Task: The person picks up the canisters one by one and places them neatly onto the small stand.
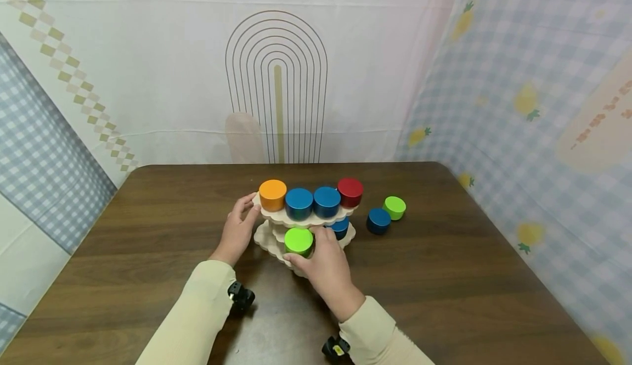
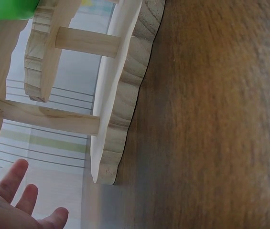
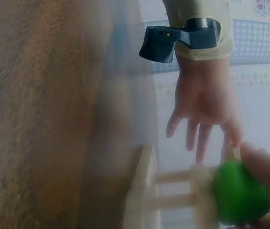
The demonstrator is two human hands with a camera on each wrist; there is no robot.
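Note:
A tiered wooden stand (image 1: 306, 222) with scalloped edges stands on the table; round pegs join its boards in the left wrist view (image 2: 44, 117). My right hand (image 1: 328, 266) pinches a bright green cylinder (image 1: 298, 240) between thumb and fingers at the stand's front, against a lower board. My left hand (image 1: 239, 230) touches the left edge of the top board, its other fingers (image 2: 27, 198) loosely extended below. Along the top board sit an orange cylinder (image 1: 272, 195), two blue cylinders (image 1: 299, 204) and a red cylinder (image 1: 350, 192). Another blue cylinder (image 1: 339, 228) sits lower, partly hidden.
Right of the stand, a blue cylinder (image 1: 378, 221) and a green cylinder (image 1: 394, 208) lie close together on the brown wooden table (image 1: 444, 288). Patterned cloth (image 1: 178, 68) hangs behind and at both sides. Each wrist carries a small black camera (image 1: 241, 296).

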